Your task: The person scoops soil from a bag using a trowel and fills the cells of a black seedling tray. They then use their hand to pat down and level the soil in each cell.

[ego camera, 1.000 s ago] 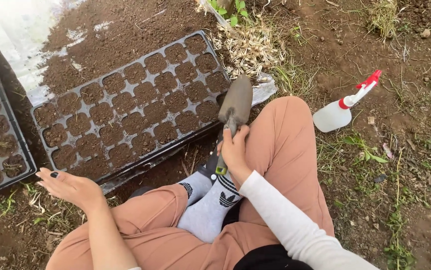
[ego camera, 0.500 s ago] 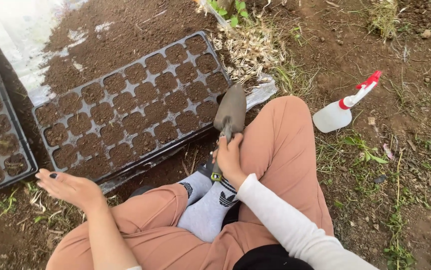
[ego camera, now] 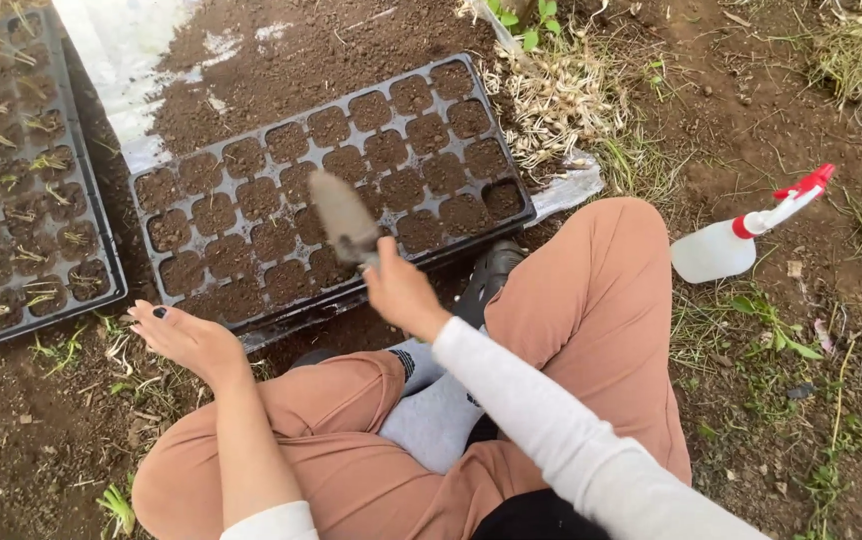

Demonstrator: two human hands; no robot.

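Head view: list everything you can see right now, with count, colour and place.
Trowel: one, grey blade, held over the soil-filled tray.
Soil-filled tray: one, black, cells packed with brown soil, centre, in front of the legs.
Seedling tray: one, black, thin green shoots in its cells, far left.
Loose soil: one brown heap on pale sheeting, behind the trays.
Dry roots and stalks: one pale clump, upper centre.
Spray bottle: one, translucent white with red nozzle, lying on the ground at right.
Shoe: one, black, by the tray's near edge.
Legs: two, crossed, orange trousers, grey socks.
Left hand: open, palm up, empty.
Right hand: gripping the trowel handle.
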